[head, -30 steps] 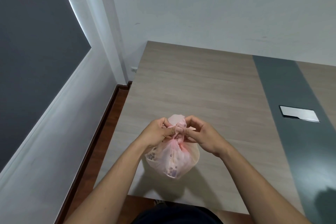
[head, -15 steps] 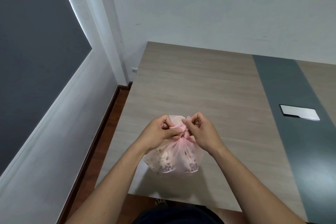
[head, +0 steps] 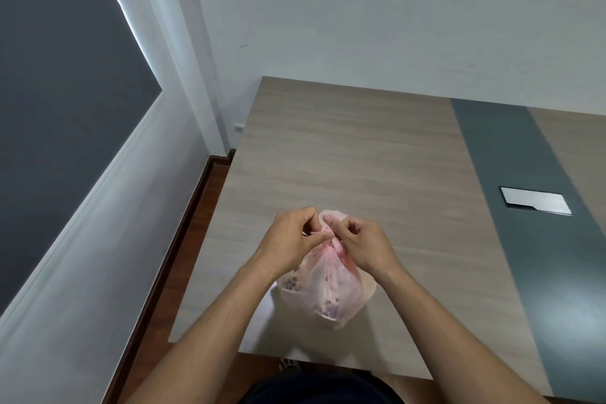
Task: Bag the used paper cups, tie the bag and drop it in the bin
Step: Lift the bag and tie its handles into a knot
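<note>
vs half a sec ago not much has moved: my left hand [head: 288,243] and right hand [head: 364,246] are still up at the neck of the bag [head: 328,292], but the bag's belly has swung a bit to my right and lower, and more of the loose frill of plastic shows above my fingers. 1 s ago my hands were pressed together on the knot; now there's a small gap btw them w/ the twisted neck showing in it. left hand: thumb and fingers curled, pinching a strip of the plastic at the neck. right hand: fingers curled in, gripping the neck from the other side. the bag is thin, see-through pink plastic, gathered tight and redder at the neck, bulging round below, wrinkled. it's over the near-left part of the table [head: 344,157], close to the near edge; can't tell if its bottom touches the top or hangs just above it. only container in view is the bag. its contents [head: 323,307] show thru the plastic as pale lumps w/ dark purplish spots, too blurred to pick out single cups. the tabletop is light wood-look w/ a grey strip [head: 511,239] running across it, and a metal plate [head: 536,205] set in that strip, well apart from the bag.
</note>
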Tool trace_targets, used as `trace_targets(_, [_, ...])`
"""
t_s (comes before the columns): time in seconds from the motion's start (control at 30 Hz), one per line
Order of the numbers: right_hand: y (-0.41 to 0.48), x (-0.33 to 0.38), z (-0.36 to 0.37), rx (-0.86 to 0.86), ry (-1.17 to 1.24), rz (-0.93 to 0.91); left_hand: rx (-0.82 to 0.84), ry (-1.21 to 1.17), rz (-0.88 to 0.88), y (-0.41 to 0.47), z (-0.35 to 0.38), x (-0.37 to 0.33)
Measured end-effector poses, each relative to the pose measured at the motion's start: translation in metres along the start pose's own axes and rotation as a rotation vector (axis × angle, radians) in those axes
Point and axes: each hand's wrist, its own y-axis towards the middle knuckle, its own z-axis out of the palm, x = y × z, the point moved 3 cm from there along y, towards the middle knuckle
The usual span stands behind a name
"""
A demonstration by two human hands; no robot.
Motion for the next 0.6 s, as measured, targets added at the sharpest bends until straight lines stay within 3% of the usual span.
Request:
trace_targets(0.27, [-0.002,0.002,0.002,0.226,-0.034,0.133,0.003,0.068,-0.047,-0.003,0.002,0.0])
trace_targets(0.43, [-0.006,0.005,0.005,0.255,-0.008,0.151,0.018,0.031,-0.069,-0.005,0.005,-0.003])
trace_targets(0.6, [-0.005,0.004,0.012,0.162,-0.044,0.111,-0.003,0.005,-0.085,-0.004,0.007,-0.006])
